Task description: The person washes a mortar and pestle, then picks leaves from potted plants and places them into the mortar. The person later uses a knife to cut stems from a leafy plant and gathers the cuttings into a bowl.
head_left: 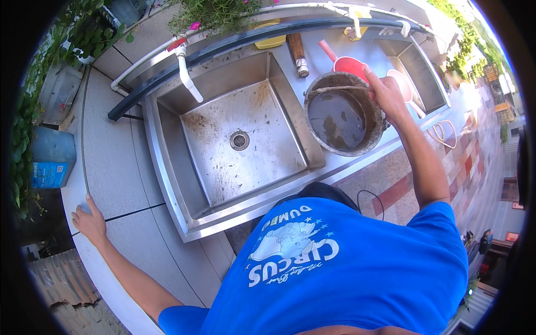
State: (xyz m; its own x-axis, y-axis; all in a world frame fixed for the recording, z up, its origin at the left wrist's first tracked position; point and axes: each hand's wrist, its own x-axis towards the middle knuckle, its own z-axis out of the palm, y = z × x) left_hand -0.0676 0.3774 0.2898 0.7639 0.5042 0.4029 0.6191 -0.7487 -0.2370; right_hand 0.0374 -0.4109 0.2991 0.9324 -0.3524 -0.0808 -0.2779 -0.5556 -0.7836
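Observation:
My right hand (386, 99) is closed at the right rim of a grimy grey bucket (312, 131). Its fingers are partly hidden, so I cannot tell if they grip the rim or the end of the bucket's thin handle (340, 87). Murky water with brown patches lies inside the bucket, which stands on the steel counter right of a big sink basin (223, 173). Just behind it is a red dipper (350, 66), and a pale pink dipper (401, 85) lies beyond my hand. My left hand (89, 221) rests on the tiled ledge at the left, fingers spread, holding nothing.
Dirt specks the basin around its drain (239, 140). Above its far left corner hangs a white tap (188, 78) with a red handle. A wooden-handled brush (297, 54) and a yellow tub (268, 40) are behind. At the right is a smaller basin (424, 75).

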